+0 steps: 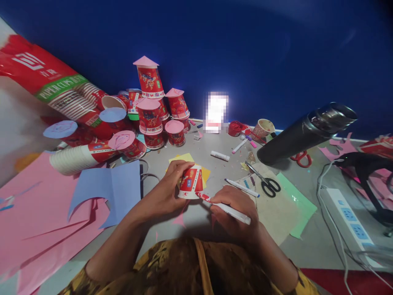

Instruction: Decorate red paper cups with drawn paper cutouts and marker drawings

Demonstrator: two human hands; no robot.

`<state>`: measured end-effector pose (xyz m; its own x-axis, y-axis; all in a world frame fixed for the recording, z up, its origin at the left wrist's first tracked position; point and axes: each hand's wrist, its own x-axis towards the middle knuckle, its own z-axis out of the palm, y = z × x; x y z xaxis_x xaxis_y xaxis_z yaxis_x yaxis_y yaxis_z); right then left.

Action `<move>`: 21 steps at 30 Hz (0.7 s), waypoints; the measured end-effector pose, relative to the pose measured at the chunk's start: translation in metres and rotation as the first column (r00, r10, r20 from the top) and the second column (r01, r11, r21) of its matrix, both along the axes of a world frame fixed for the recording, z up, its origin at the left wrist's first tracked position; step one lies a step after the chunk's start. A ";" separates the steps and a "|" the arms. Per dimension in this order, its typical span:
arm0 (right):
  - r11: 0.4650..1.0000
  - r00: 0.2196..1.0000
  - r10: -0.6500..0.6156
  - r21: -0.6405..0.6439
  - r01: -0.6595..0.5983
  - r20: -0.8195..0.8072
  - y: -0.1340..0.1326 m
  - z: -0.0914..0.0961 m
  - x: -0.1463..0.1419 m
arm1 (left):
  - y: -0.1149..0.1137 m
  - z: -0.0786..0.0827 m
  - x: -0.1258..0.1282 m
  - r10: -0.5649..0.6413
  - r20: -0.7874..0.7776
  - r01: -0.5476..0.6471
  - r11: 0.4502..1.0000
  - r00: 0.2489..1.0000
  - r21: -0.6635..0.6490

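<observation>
My left hand is closed around a red and white paper cup, which is held upside down with its white rim low. A white marker with a red tip end is gripped in my right hand, and its tip touches the cup near the rim. Small red marks show along that white band. Behind the cup lie pieces of yellow paper. To the right of my right hand, a blue-capped marker and dark-handled scissors rest on a beige sheet.
Decorated cups with pink paper tops stand stacked at the back left, beside a bag of paper cups. Pink sheets and blue paper cover the left. A dark flask, green paper and a power strip are right.
</observation>
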<state>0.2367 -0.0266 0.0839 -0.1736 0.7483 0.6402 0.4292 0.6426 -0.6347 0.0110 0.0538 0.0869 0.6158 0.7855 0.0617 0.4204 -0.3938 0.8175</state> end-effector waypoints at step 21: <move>0.999 0.999 -0.024 -0.023 0.023 -0.025 -0.001 0.006 0.002 | 0.000 -0.002 -0.001 -0.028 0.004 0.028 0.999 1.000 0.021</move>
